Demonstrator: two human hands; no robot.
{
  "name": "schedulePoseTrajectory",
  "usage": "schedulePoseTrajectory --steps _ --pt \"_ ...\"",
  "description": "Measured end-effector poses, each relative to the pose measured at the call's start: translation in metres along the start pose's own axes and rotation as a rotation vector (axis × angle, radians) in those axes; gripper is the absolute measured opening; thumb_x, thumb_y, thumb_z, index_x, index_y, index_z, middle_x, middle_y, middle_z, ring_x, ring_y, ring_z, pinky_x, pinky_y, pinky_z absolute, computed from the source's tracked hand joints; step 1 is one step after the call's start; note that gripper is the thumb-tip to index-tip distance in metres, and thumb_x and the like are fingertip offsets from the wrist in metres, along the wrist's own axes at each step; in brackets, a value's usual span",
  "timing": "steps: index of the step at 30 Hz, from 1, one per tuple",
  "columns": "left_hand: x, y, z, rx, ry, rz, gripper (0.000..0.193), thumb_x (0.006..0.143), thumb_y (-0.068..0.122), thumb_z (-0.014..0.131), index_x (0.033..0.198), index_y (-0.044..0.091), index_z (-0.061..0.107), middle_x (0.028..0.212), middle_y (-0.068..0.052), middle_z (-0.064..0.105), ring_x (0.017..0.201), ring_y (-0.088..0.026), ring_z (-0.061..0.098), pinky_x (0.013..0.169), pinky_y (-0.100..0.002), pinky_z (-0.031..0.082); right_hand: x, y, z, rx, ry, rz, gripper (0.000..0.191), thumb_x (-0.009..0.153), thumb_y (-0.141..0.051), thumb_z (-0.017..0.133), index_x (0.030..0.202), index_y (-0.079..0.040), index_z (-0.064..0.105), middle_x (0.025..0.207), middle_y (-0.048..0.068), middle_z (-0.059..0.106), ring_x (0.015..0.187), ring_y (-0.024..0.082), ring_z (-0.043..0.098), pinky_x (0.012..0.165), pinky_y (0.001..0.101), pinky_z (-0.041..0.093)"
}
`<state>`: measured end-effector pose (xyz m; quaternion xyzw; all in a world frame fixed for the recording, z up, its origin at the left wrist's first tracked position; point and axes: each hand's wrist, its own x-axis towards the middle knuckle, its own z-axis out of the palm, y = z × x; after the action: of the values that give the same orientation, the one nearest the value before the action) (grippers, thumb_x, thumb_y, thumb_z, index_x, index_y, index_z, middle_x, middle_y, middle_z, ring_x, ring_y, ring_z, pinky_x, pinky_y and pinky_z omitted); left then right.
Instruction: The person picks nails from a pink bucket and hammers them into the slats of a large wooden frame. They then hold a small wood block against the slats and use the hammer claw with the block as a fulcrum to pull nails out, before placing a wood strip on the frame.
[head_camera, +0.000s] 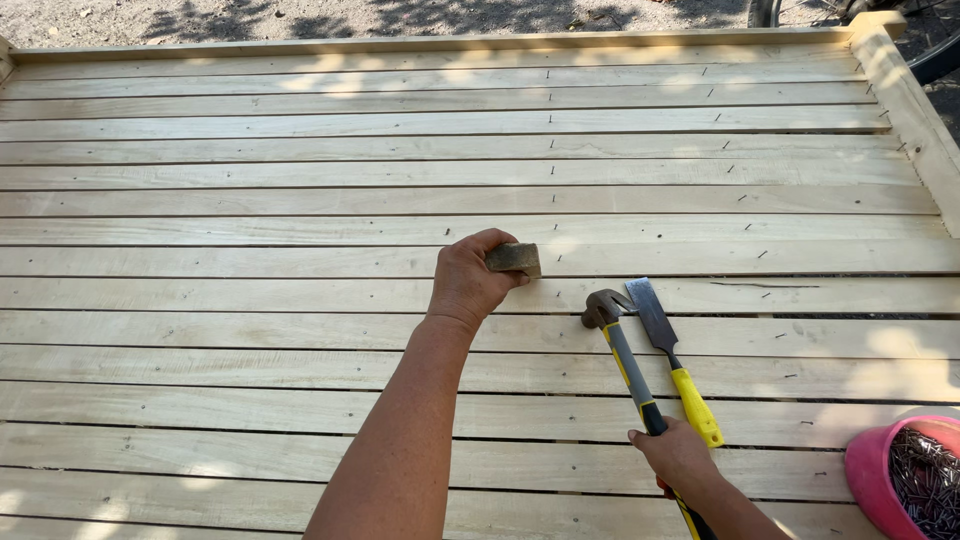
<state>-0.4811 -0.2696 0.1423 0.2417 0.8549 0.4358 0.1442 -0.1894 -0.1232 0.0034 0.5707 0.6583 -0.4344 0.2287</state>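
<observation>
My left hand (470, 283) is closed around a small brownish block (516, 259), held against a pale wooden slat near the middle of the slatted panel (250, 200). My right hand (680, 460) grips the yellow-and-black handle of a claw hammer (620, 350), whose dark head rests on the slats just right of my left hand. A chisel (668, 350) with a flat grey blade and yellow handle lies on the slats beside the hammer, touching my right hand's side. Rows of small nails stick out of the slats.
A pink bowl (872, 470) full of nails sits at the lower right edge. A raised wooden rail (915, 110) borders the panel on the right and along the far side. Sandy ground (300, 18) lies beyond.
</observation>
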Motion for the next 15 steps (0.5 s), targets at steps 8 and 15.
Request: schedulePoseTrajectory --steps 8,15 --pt "0.014 0.011 0.006 -0.02 -0.048 -0.067 0.042 0.063 0.013 0.094 0.101 0.019 0.078 0.101 0.002 0.079 0.095 -0.013 0.074 0.093 -0.027 0.062 -0.033 -0.046 -0.014 0.147 -0.041 -0.026 0.034 0.092 -0.032 0.077 0.092 -0.004 0.057 0.058 0.004 0.044 0.044 0.017 0.046 0.043 0.0377 0.044" --pt "0.022 0.004 0.0 -0.015 -0.043 -0.042 0.047 0.058 0.013 0.096 0.1 0.018 0.078 0.101 0.0 0.079 0.093 -0.014 0.074 0.094 -0.027 0.061 -0.049 -0.13 -0.03 0.503 -0.097 -0.191 0.027 0.092 -0.027 0.072 0.085 -0.011 0.052 0.059 0.001 0.047 0.047 0.014 0.044 0.046 0.0362 0.041"
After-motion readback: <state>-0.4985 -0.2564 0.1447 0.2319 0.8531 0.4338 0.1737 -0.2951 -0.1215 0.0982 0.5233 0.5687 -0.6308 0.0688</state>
